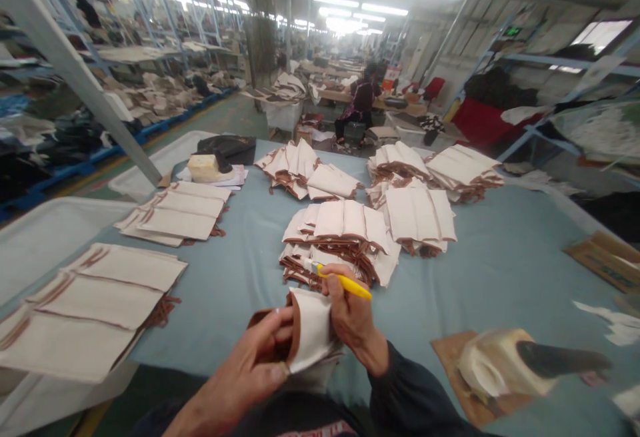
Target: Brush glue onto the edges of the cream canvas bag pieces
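Observation:
Close to my body, my left hand (265,350) grips a cream cloth piece (313,330) with brown edging. Its fingers reach in behind the brown edge and the thumb presses low on the near side. My right hand (353,320) is closed around a slim yellow-handled brush (350,285), whose pale tip points up and left. The heel of that hand is close to the cloth piece's right side. Just beyond both hands lies a stack of cream pieces (345,220) with brown edges and ties. The tip overlaps its front in view, and contact cannot be made out.
More cream stacks lie at the back right (420,214) and on the left (100,290) of the blue-green table (240,257). A cream container (500,364) with a black handle rests on brown board at right. A seated person (363,100) is farther back.

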`<state>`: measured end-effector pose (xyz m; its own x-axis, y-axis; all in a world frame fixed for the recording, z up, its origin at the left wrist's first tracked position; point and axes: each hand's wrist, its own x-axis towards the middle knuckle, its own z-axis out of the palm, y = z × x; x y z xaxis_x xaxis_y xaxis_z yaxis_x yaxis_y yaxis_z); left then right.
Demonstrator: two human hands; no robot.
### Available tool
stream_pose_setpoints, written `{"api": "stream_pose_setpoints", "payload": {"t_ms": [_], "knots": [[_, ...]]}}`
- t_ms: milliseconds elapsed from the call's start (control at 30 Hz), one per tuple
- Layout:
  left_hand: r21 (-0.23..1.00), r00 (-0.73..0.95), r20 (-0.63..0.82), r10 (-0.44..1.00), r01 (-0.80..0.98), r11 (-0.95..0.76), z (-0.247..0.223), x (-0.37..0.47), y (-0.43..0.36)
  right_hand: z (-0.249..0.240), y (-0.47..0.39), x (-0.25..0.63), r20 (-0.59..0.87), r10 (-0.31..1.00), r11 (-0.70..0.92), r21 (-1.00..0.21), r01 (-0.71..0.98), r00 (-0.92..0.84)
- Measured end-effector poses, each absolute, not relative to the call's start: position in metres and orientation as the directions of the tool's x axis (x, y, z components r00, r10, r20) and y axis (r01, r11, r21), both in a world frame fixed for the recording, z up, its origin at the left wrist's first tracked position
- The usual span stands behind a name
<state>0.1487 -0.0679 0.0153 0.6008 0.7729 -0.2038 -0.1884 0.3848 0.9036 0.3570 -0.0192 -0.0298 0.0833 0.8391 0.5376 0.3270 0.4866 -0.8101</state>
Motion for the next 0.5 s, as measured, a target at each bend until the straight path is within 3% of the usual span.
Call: {"api": "stream_pose_setpoints", "payload": {"t_ms": [200, 500], "knots": [[0.956, 0.449, -0.225, 0.865, -0.071, 0.286, 0.025, 0.157, -0.04, -0.024, -0.033, 0.356, 0.63, 0.774, 0.587, -0.751, 0.302, 0.063], [0.963, 0.384, -0.268, 0.883, 0.122, 0.24, 0.007, 0.162, -0.034, 0.003, -0.037, 0.382, 0.534, 0.813, 0.527, -0.844, 0.097, 0.232]]}}
